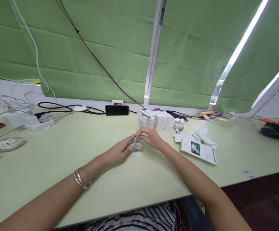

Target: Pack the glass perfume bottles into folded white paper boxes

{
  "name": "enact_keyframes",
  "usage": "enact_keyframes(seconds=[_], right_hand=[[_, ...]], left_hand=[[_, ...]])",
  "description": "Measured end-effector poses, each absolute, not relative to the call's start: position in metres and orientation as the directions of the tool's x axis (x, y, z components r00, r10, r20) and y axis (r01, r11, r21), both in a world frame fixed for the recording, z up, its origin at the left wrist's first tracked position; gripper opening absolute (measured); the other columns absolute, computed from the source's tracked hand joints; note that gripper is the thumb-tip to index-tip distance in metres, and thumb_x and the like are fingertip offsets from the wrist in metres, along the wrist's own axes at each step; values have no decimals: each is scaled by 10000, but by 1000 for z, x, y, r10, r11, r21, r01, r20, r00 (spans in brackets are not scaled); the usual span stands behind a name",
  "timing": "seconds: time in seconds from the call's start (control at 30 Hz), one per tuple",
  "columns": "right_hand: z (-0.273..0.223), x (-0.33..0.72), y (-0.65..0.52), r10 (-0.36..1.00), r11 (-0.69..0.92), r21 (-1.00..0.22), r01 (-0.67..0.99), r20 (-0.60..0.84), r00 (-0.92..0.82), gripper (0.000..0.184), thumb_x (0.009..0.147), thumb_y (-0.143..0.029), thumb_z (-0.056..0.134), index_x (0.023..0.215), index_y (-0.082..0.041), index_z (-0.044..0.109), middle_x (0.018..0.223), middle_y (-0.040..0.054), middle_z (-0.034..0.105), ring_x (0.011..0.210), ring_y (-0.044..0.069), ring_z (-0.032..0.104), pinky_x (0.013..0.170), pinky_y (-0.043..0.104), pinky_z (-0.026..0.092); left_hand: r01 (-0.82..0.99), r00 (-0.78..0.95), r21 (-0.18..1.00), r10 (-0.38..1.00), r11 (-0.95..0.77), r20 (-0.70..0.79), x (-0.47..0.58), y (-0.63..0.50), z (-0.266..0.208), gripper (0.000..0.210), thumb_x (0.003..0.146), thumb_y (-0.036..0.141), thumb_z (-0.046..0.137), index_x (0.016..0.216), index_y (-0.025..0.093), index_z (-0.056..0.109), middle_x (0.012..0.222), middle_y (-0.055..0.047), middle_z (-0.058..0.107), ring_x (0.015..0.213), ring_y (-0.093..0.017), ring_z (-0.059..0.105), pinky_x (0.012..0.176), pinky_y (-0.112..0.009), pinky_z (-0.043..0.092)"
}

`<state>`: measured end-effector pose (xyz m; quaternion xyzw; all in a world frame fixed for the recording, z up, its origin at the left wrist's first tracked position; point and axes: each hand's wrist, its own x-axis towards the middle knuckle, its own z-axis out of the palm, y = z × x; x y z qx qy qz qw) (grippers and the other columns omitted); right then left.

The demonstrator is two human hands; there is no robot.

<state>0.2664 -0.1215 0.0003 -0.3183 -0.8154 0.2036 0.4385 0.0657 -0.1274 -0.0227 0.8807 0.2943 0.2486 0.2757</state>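
A small clear glass bottle point(136, 147) with faint lettering stands on the pale green table in front of me. My left hand point(120, 151) is closed against the bottle's left side, thumb low on the glass. From above and to the right, my right hand point(149, 137) pinches at the bottle's neck; its fingers hide most of the top. Just behind my right hand stand several white boxes point(146, 119) in a row, the nearest with its flap up. Another glass bottle point(178, 126) is to their right.
Flattened white packaging with a flower picture point(199, 149) lies to the right. A black phone point(117, 110) leans at the back. Power strips point(37, 124) and cables occupy the left, with a white socket block point(7, 144) nearer. Dark items point(277, 131) lie far right.
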Motion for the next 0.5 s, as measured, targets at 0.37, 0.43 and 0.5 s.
enact_keyframes(seconds=[0.37, 0.43, 0.5], right_hand=[[1, 266, -122, 730, 680, -648, 343, 558, -394, 63, 772, -147, 599, 765, -186, 648, 864, 41, 718, 854, 171, 672, 806, 321, 518], [1, 266, -122, 739, 670, -662, 335, 552, -387, 55, 774, -161, 601, 763, -187, 647, 868, 41, 720, 861, 172, 674, 805, 322, 520], [0, 266, -122, 744, 663, -673, 328, 547, -384, 46, 776, -179, 604, 759, -188, 645, 870, 39, 720, 867, 173, 676, 804, 322, 521]], left_hand=[[375, 699, 643, 659, -668, 277, 65, -126, -25, 564, 911, 364, 396, 1430, 201, 247, 1225, -97, 564, 1050, -231, 532, 910, -347, 433], [388, 693, 636, 666, -668, 277, 65, -126, -25, 572, 911, 375, 395, 1432, 196, 244, 1200, -97, 581, 1046, -236, 535, 903, -352, 438], [398, 687, 630, 672, -667, 277, 64, -126, -25, 583, 908, 390, 397, 1433, 189, 244, 1201, -104, 580, 1037, -240, 538, 891, -356, 445]])
